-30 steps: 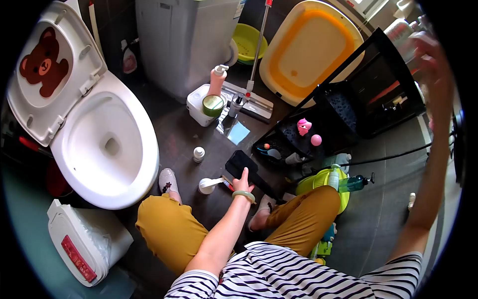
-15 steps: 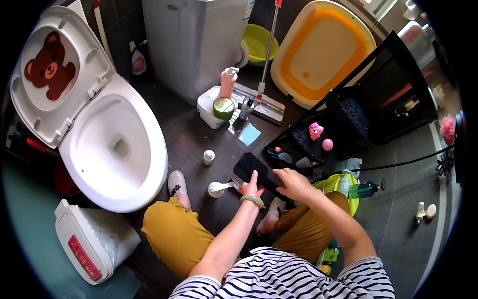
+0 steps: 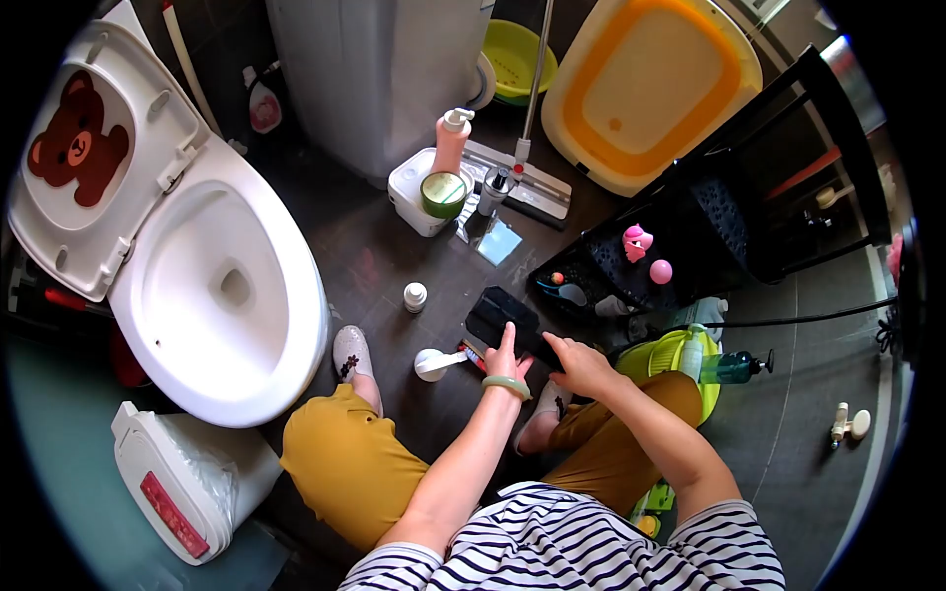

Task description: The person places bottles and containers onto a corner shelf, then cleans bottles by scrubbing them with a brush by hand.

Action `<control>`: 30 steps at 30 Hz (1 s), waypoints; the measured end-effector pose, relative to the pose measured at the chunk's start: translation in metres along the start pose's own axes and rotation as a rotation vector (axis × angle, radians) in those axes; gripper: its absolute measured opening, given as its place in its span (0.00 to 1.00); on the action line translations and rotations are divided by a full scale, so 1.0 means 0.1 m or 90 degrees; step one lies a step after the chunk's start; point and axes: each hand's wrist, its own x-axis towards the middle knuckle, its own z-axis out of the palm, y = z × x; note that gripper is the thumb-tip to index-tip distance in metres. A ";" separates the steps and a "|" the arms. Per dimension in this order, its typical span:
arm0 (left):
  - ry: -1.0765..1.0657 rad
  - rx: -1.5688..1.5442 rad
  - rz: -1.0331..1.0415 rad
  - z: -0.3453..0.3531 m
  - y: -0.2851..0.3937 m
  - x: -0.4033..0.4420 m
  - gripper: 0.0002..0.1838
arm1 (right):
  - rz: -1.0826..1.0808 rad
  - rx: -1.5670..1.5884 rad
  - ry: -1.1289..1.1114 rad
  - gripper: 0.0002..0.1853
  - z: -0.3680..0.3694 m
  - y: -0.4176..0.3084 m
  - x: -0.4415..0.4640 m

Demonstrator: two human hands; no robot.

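A black object with a broad flat head and a long handle lies low over the floor, between my feet. My left hand is at its handle side, index finger stretched out along it and another finger spread. My right hand is closed round the black handle, to the right of my left hand. Just left of my left hand are a white round container with a spout and a small brush with red and white parts. A small white bottle stands farther up the floor.
A toilet and a white bin are on the left. Ahead are a white tub with bottles, a flat mop and a folded orange-and-white basin. A black corner shelf and a lime-green basin are at the right.
My right hand has come down from the upper right, by the shelf, to the black handle. My left hand has stayed by the black object. The view has shifted slightly.
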 end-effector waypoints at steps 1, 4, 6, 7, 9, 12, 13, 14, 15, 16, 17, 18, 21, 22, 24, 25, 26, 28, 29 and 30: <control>-0.006 -0.008 0.003 0.00 0.00 0.00 0.25 | 0.012 0.005 -0.014 0.38 0.01 0.00 0.01; 0.020 -0.013 -0.002 0.00 0.02 0.00 0.25 | -0.005 0.016 -0.017 0.37 0.03 0.00 0.05; 0.040 -0.018 -0.013 0.00 0.03 0.00 0.25 | -0.015 0.006 -0.016 0.35 0.03 0.04 0.09; 0.039 -0.019 -0.014 0.00 0.02 0.01 0.25 | -0.030 0.001 -0.014 0.34 0.04 0.04 0.11; 0.031 -0.031 -0.010 -0.03 0.03 0.03 0.25 | -0.018 -0.006 -0.033 0.33 0.01 0.03 0.15; 0.019 -0.043 -0.003 -0.03 0.05 0.03 0.24 | -0.032 -0.012 -0.041 0.33 -0.01 0.06 0.24; 0.020 -0.045 -0.003 -0.03 0.06 0.04 0.24 | -0.058 0.012 -0.038 0.32 0.00 0.11 0.31; 0.021 -0.047 -0.003 -0.03 0.07 0.04 0.25 | -0.084 0.036 -0.035 0.32 0.00 0.15 0.38; 0.030 -0.041 -0.001 -0.03 0.08 0.05 0.25 | -0.062 0.087 -0.039 0.30 -0.06 0.16 0.48; 0.035 -0.040 -0.001 -0.04 0.07 0.06 0.25 | -0.059 0.132 -0.006 0.30 -0.10 0.20 0.62; 0.041 -0.038 -0.001 -0.04 0.06 0.07 0.25 | -0.054 0.176 0.027 0.30 -0.15 0.24 0.80; 0.060 -0.014 0.007 -0.06 0.04 0.10 0.25 | -0.045 0.223 0.047 0.31 -0.21 0.27 1.03; 0.083 0.025 0.021 -0.11 -0.06 0.19 0.25 | -0.036 0.220 0.134 0.36 -0.46 0.20 1.80; 0.086 0.043 0.025 -0.14 -0.08 0.22 0.25 | -0.022 0.178 0.149 0.38 -0.60 0.03 1.97; 0.075 0.052 0.013 -0.09 -0.04 0.11 0.26 | 0.000 0.113 0.175 0.42 -0.78 -0.22 2.37; 0.100 0.068 0.008 -0.08 -0.06 0.10 0.26 | 0.009 0.090 0.185 0.44 -0.81 -0.32 2.57; 0.087 0.055 0.003 -0.09 -0.07 0.10 0.27 | 0.020 0.079 0.210 0.46 -0.81 -0.43 2.74; 0.061 0.030 -0.007 -0.08 -0.09 0.08 0.29 | 0.055 0.076 0.191 0.49 -0.85 -0.63 2.96; 0.073 0.031 -0.010 -0.05 -0.10 0.07 0.29 | 0.068 0.079 0.194 0.50 -0.83 -0.71 3.05; 0.076 0.044 -0.017 0.02 -0.04 0.01 0.28 | 0.084 0.070 0.200 0.51 -0.83 -0.82 3.08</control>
